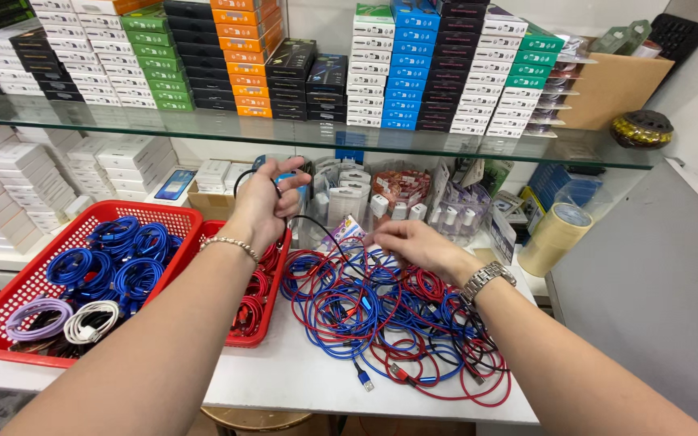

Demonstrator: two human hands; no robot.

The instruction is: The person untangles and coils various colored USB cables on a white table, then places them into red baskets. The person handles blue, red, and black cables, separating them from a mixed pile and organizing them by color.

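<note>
Your left hand point(262, 203) is raised, fingers curled around a black cable point(304, 220) above the red basket point(10, 300). Your right hand point(410, 242) pinches that cable's other end over the tangle of red and blue cables point(381, 311) on the white counter point(284, 379). Stacked flat boxes point(409, 69), white, blue, green and orange, fill the glass shelf point(284, 129) above; a tape roll point(555, 238) stands at right.

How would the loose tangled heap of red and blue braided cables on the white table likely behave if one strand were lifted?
The tangled heap of red and blue braided cables probably stays floppy: strands lie in slack loops. Since they cross and interlock, lifting one would likely drag others along. The thin black cable between left hand and right hand sags similarly.
</note>
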